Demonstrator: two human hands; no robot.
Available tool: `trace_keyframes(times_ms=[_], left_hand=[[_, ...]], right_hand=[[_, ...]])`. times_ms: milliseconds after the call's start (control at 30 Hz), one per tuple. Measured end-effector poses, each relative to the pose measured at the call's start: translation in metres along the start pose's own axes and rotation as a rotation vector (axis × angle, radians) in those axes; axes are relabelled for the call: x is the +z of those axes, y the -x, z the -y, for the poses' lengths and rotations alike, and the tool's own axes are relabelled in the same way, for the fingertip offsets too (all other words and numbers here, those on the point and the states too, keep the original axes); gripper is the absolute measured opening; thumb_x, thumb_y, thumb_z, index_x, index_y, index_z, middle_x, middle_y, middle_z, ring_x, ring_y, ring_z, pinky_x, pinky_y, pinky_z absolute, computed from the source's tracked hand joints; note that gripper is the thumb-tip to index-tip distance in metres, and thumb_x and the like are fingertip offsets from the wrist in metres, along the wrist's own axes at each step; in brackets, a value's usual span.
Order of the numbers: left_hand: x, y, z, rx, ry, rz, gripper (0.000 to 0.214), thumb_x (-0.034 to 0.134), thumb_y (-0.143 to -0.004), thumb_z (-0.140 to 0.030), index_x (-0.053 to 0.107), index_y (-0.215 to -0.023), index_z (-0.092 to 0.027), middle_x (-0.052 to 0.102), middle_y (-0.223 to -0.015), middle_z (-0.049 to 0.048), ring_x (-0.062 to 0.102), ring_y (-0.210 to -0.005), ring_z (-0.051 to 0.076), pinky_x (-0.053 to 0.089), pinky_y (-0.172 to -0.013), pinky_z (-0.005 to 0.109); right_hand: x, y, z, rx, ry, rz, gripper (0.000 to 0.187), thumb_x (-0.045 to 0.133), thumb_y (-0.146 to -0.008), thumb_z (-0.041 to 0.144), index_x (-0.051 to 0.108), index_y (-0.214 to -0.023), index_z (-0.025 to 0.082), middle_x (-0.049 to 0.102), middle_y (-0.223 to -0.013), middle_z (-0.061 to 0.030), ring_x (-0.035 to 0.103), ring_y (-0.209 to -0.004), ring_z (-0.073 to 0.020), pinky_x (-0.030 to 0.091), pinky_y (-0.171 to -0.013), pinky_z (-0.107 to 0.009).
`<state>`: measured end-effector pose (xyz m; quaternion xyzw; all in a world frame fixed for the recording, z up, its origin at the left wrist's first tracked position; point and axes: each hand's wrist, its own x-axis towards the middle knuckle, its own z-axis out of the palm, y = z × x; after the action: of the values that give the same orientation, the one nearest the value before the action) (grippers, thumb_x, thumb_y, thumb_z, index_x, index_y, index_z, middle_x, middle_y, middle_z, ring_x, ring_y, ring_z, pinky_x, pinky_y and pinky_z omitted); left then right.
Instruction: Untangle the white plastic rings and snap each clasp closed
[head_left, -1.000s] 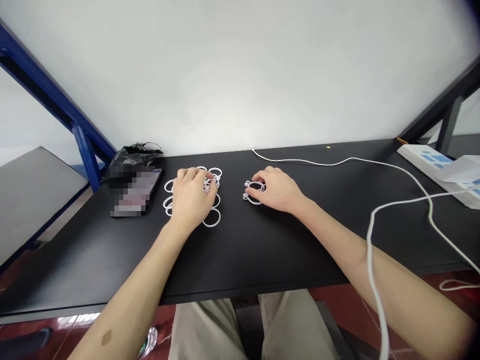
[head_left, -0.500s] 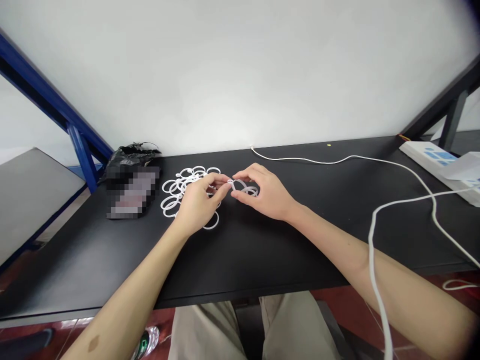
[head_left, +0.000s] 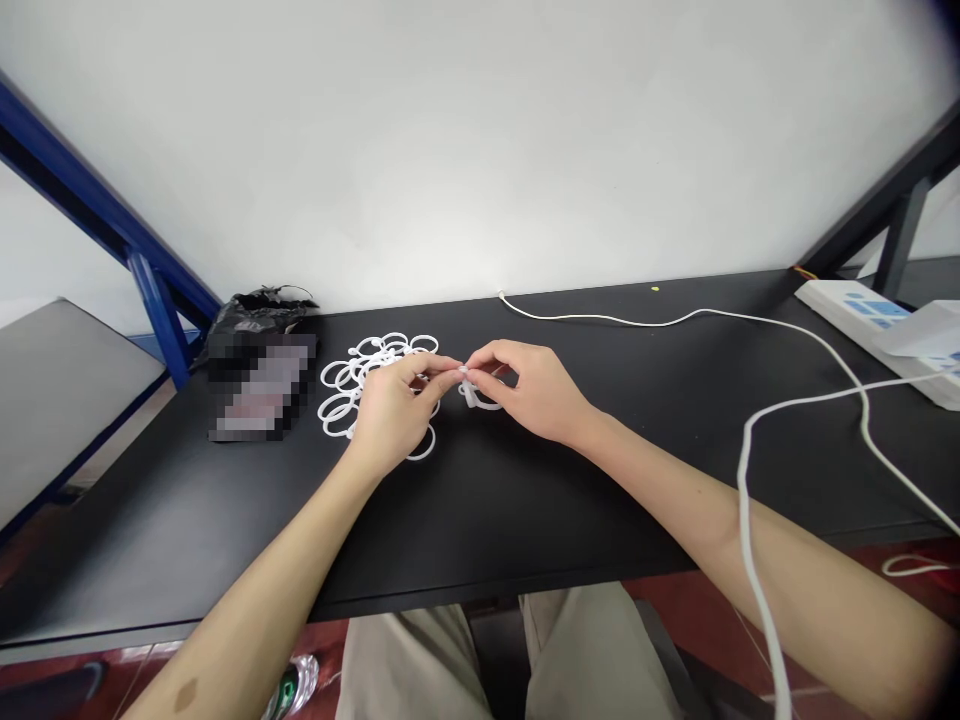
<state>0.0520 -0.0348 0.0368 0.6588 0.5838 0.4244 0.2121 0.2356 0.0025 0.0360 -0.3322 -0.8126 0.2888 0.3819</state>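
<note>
My left hand and my right hand meet fingertip to fingertip above the middle of the black table. Both pinch thumb to forefinger on a small part of a white plastic ring, whose loops hang just below the fingertips. How many loops there are is hard to make out. Under and beside my left hand lies a pile of several thin white rings, some with small round knobs. My left hand hides part of that pile.
A crumpled black plastic bag and a blurred-out flat item lie at the left. A white cable runs along the back and loops over to the right. A white and blue box sits at the right end of the table.
My right fingers have closed in from around the loops to a pinch at my left fingertips. The held loops now hang lower.
</note>
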Motion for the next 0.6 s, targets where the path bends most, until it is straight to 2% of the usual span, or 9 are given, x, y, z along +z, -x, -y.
trace_keyframes(times_ms=[133, 267, 433, 533, 600], left_hand=[[0.002, 0.002, 0.0, 0.059, -0.063, -0.012, 0.018, 0.065, -0.085, -0.039, 0.076, -0.088, -0.025, 0.073, -0.079, -0.0005, 0.061, -0.065, 0.014, 0.048, -0.065, 0.027], [0.005, 0.005, 0.001, 0.103, -0.101, -0.029, 0.018, 0.064, -0.086, -0.038, 0.076, -0.088, -0.025, 0.072, -0.079, 0.0004, 0.06, -0.066, 0.015, 0.047, -0.063, 0.027], [0.007, 0.003, 0.0, 0.123, -0.105, -0.046, 0.016, 0.062, -0.086, -0.036, 0.071, -0.087, -0.022, 0.07, -0.082, 0.0009, 0.06, -0.068, 0.014, 0.048, -0.064, 0.026], [0.003, -0.001, 0.0, 0.137, -0.114, -0.116, 0.012, 0.06, -0.086, -0.031, 0.066, -0.087, -0.022, 0.072, -0.095, 0.0019, 0.063, -0.076, 0.015, 0.049, -0.071, 0.028], [-0.003, -0.003, 0.001, 0.088, -0.096, -0.197, 0.01, 0.058, -0.086, -0.03, 0.063, -0.089, -0.022, 0.073, -0.1, 0.002, 0.064, -0.078, 0.015, 0.048, -0.07, 0.028]], right_hand=[[0.001, 0.0, -0.002, -0.014, -0.007, -0.028, 0.01, 0.06, -0.088, 0.027, 0.067, -0.084, 0.021, 0.069, -0.086, -0.0004, 0.065, -0.079, -0.014, 0.051, -0.075, -0.027], [0.001, 0.001, -0.002, -0.011, 0.0, -0.041, 0.008, 0.063, -0.085, 0.024, 0.067, -0.079, 0.02, 0.068, -0.08, 0.001, 0.064, -0.075, -0.0132, 0.05, -0.071, -0.026], [0.0, 0.0, -0.003, -0.013, 0.004, -0.043, 0.012, 0.059, -0.089, 0.027, 0.067, -0.083, 0.02, 0.07, -0.084, 0.0003, 0.064, -0.077, -0.0134, 0.05, -0.073, -0.027], [-0.003, -0.002, -0.006, -0.013, 0.119, -0.034, 0.018, 0.055, -0.092, 0.031, 0.068, -0.087, 0.021, 0.071, -0.089, -0.0016, 0.063, -0.083, -0.016, 0.049, -0.079, -0.031], [-0.005, -0.002, -0.009, 0.019, 0.239, -0.009, 0.021, 0.056, -0.092, 0.037, 0.069, -0.095, 0.02, 0.07, -0.097, -0.0039, 0.062, -0.093, -0.0202, 0.048, -0.085, -0.036]])
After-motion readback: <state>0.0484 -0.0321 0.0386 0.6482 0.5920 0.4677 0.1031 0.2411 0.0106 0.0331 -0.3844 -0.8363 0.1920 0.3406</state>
